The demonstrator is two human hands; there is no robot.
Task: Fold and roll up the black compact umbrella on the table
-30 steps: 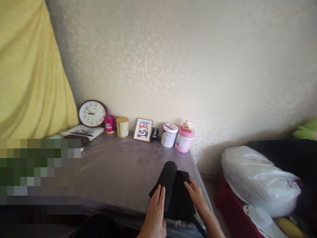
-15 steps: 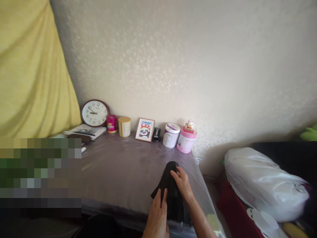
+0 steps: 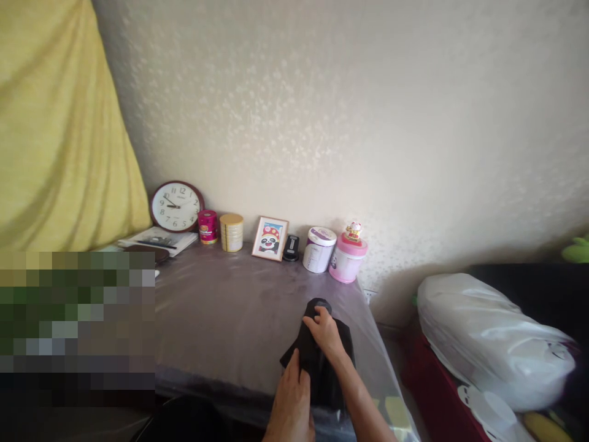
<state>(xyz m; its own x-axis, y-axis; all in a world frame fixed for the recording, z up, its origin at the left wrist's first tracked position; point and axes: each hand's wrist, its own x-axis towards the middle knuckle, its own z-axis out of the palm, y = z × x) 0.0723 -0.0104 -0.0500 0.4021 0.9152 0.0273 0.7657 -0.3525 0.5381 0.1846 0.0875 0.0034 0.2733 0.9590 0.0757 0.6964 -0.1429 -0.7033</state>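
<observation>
A black cloth garment [image 3: 317,380], perhaps a shirt, lies partly folded near the right front of the table; its exact kind is hard to make out. At its far end is a rounded, collar-like edge. My left hand [image 3: 293,390] lies along the near left side of the cloth, fingers stretched out flat on it. Further up, my right hand [image 3: 326,331] has bent fingers and thumb at the cloth just below the collar-like end, appearing to grip it. My right forearm crosses over part of the garment.
The table [image 3: 221,307] has a clear plastic cover. Along the wall stand a clock [image 3: 177,207], a pink tin [image 3: 208,227], a yellow-lidded can [image 3: 231,233], a panda picture [image 3: 270,239], a white tub [image 3: 319,250] and a pink tub [image 3: 348,261]. A white plastic bag [image 3: 488,337] sits at right.
My right hand has moved left across the garment from its right edge. A flap of cloth now spreads out on the right side. My left hand stays nearly in place.
</observation>
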